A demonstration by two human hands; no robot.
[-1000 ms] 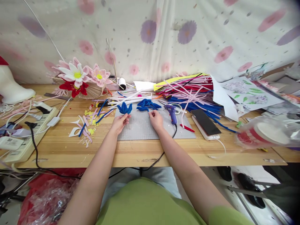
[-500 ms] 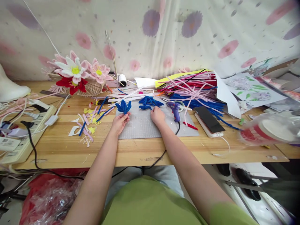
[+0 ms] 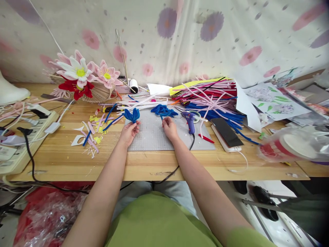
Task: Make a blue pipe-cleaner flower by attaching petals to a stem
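A blue pipe-cleaner flower [image 3: 132, 115] with upright petals is pinched by its thin stem in my left hand [image 3: 130, 133], over the left edge of the grey cutting mat [image 3: 151, 139]. My right hand [image 3: 169, 128] is closed above the middle of the mat. At its fingertips shows a small part of a blue pipe-cleaner petal [image 3: 161, 117], mostly hidden by the fingers and overlapping the pile behind. Just beyond lies a pile of blue petals [image 3: 163, 110]. To the right of my right hand rests a purple glue gun [image 3: 190, 122].
Pipe-cleaner scraps [image 3: 89, 135] lie left of the mat. Bundled pipe cleaners [image 3: 208, 91] stretch along the back. On the right are a phone [image 3: 227, 132] and a bagged cup [image 3: 285, 145]; a power strip [image 3: 28, 145] and finished flowers [image 3: 81, 72] stand left. The glue gun's cord crosses the front edge.
My right hand has drawn slightly back from the pile, and the petal at its fingertips has turned from lying sideways to end-on. The flower in my left hand has turned a little. The view has shifted slightly.
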